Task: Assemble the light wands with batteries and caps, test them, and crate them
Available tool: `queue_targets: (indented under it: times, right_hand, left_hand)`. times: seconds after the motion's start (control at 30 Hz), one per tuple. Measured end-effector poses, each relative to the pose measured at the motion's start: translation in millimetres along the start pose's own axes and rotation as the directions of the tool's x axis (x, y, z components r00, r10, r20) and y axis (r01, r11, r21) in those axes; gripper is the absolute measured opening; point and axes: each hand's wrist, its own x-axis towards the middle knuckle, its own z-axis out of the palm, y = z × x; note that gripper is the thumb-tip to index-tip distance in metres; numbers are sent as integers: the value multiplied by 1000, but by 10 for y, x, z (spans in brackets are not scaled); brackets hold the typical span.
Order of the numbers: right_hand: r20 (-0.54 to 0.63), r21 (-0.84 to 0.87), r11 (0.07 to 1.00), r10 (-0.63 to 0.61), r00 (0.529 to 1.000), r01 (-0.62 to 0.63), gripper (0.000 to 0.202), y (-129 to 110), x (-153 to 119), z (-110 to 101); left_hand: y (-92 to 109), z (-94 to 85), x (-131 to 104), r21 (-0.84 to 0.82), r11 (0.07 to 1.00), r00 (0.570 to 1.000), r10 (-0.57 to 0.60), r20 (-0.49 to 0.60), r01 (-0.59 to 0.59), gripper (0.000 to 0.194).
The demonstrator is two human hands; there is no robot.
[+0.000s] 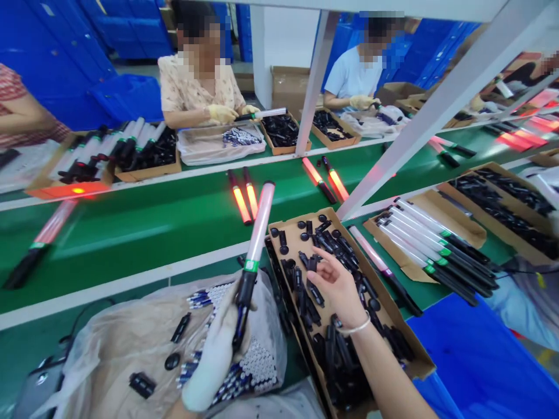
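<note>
On my remote feed: plastic-lined tray [126, 334] under my gloved left hand [219, 344], cardboard parts tray [394, 310] under my bare right hand [337, 282]. Left is wrapped around the black handle [246, 290] of a light baton [257, 238], which stretches forward from it, long axis tilting slightly right, pale tube [262, 215] farthest out. Right is nearer the loose parts [298, 279], pinching a small black plastic piece [312, 263] right of the baton, not touching it.

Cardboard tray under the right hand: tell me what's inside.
Loose black cylindrical parts and round black caps lie inside the cardboard tray. The right hand and forearm hide some; anything beneath the heaps is covered.
</note>
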Motion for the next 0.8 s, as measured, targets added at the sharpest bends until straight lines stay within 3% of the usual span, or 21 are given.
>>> queue_targets:
  times: [0.1,0.23,0.37,0.53,0.67,0.8]
  right_hand:
    - [26,55,997,-59,998,58,36,-296,-263,448]
    - [91,66,986,-159,983,153,25,-433,-633,1051]
    - [130,-2,956,-291,948,293,20,-433,-990,1550]
    - [193,-41,926,-361,912,375,19,-431,-1340,1988]
    - [230,-119,891,-404,885,438,19,-455,-1528,2257]
    - [135,-280,826,-470,872,489,45,-443,-1582,2555]
  left_hand:
    - [62,6,2,-72,995,990,82,119,-74,64]
    - [83,-214,-79,-179,968,979,190,77,-174,68]
    - [30,-596,-237,-102,936,941,336,-35,-338,66]
    - [-37,-1018,-452,4,901,892,431,-133,-435,65]
    - [-104,-1298,-537,31,883,875,468,-126,-468,64]
    - [-90,-1557,-620,-41,878,873,469,-136,-478,57]
